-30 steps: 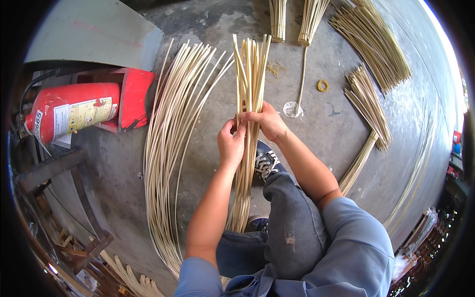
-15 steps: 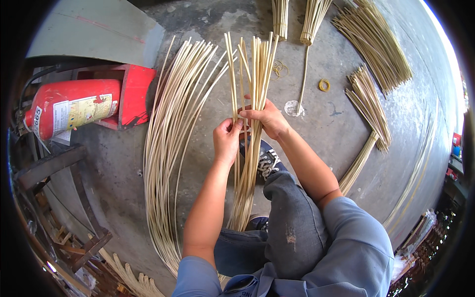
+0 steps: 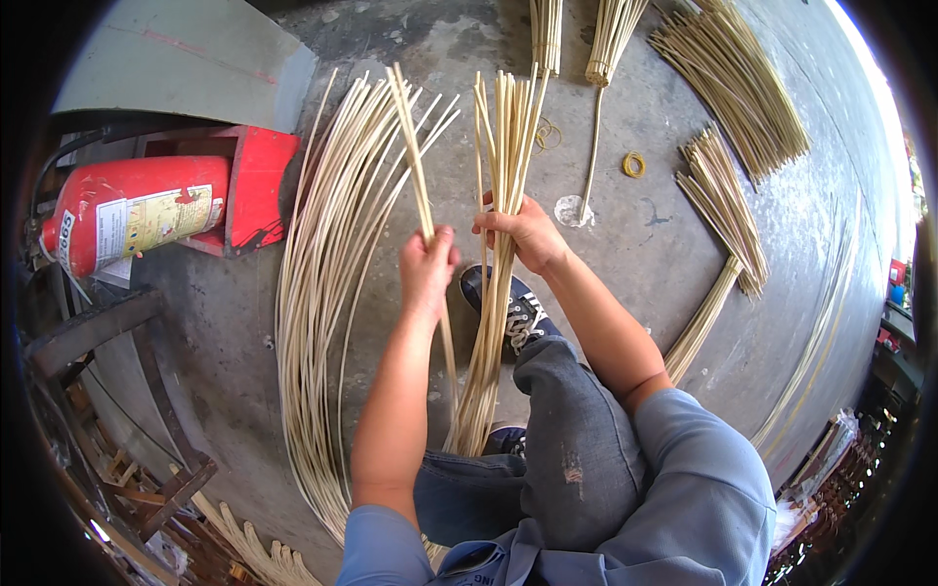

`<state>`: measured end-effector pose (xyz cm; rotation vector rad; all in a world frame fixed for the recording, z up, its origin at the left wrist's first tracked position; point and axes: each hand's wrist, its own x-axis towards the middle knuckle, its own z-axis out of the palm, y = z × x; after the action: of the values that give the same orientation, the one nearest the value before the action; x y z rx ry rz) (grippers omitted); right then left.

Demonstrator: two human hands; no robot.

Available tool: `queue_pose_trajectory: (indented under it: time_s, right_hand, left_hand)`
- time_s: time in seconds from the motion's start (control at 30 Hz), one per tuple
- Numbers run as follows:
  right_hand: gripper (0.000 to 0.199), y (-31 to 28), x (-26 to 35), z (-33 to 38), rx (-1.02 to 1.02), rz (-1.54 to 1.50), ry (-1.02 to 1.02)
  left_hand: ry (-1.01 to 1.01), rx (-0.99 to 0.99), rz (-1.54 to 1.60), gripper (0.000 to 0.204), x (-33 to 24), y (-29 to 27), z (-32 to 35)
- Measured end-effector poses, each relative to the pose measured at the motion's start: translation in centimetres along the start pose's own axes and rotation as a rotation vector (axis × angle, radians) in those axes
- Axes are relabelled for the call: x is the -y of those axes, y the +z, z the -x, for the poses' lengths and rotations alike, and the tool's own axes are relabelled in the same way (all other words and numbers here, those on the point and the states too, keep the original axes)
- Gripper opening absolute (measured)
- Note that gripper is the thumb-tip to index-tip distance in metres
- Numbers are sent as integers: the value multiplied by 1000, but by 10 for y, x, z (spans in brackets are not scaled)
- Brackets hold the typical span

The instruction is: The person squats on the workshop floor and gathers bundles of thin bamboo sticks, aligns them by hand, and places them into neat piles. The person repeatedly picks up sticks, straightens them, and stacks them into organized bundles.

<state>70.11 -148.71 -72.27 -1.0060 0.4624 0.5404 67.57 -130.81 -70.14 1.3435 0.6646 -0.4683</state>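
My left hand (image 3: 428, 266) is closed round a few pale rattan canes (image 3: 411, 146), held apart from the rest and leaning left at their tops. A thicker bundle of rattan canes (image 3: 508, 146) stands between my legs, and my right hand (image 3: 526, 232) grips it near the middle. One cane stands slightly off the bundle's left side, by my right fingertips. To the left, a large loose spread of long canes (image 3: 322, 273) lies curved on the floor; the tops of the canes in my left hand overlap its right edge.
A red fire extinguisher (image 3: 137, 210) lies on the left beside a red stand (image 3: 262, 190). Below it is a dark metal frame (image 3: 107, 327). Tied cane bundles (image 3: 728, 88) lie at the upper right, near a coil of yellow bands (image 3: 634, 164). My shoe (image 3: 523, 313) is beside the held bundle.
My left hand has moved left and slightly down, drawing a few canes away from the bundle and tilting them. My right hand stays on the bundle.
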Motion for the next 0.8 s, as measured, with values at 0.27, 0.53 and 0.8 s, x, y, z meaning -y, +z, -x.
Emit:
queue_pose_trajectory:
  time_s: [0.27,0.53,0.8]
  right_hand:
    - [45,-2,0,-3,29,1,4]
    - [43,5,-2,-1,122,-101,49]
    - [40,-10,9,3,433,-202,134]
  left_hand:
    - [40,58,-144,28,-12,-16,-3]
    - [53,185,-295,23,-12,-1,-1]
    - [-25,215,-116,17,-8,-10,-4]
